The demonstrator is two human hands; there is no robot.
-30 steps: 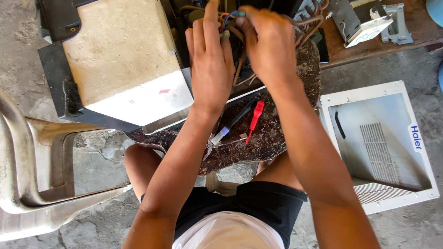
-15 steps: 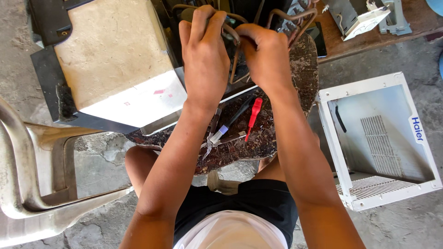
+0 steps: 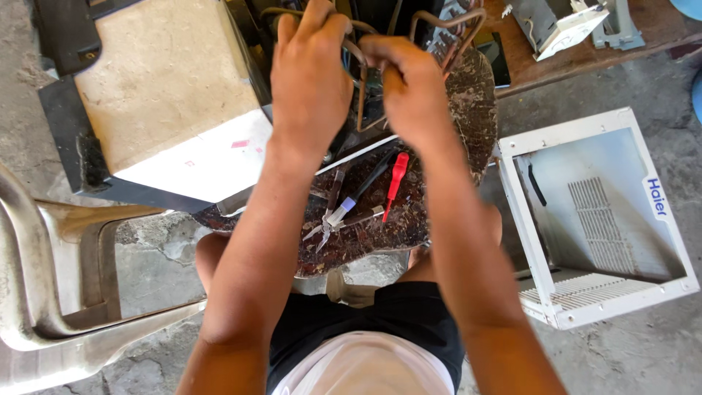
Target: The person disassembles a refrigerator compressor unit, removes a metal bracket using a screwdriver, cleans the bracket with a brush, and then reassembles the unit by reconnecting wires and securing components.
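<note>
We've got left hand & right hand both clamped on copper tubing; overbending could kink it, or elbows knock pliers off slab.

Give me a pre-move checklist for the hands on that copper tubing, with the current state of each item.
1. Left hand has hold of the copper tubing: ok, its fingers wrap a bent tube.
2. Right hand on the same tubing: ok, it grips just beside the left.
3. Exact grip point and any joint between the hands: cannot tell, the fingers hide it.
4. Tools off the work area: ok, the red screwdriver and the pliers lie on the dark tray, below the hands.
5. Both hands free of tools: ok, neither holds one.
6. White casing out of the way: ok, it sits on the floor to the right.
</note>
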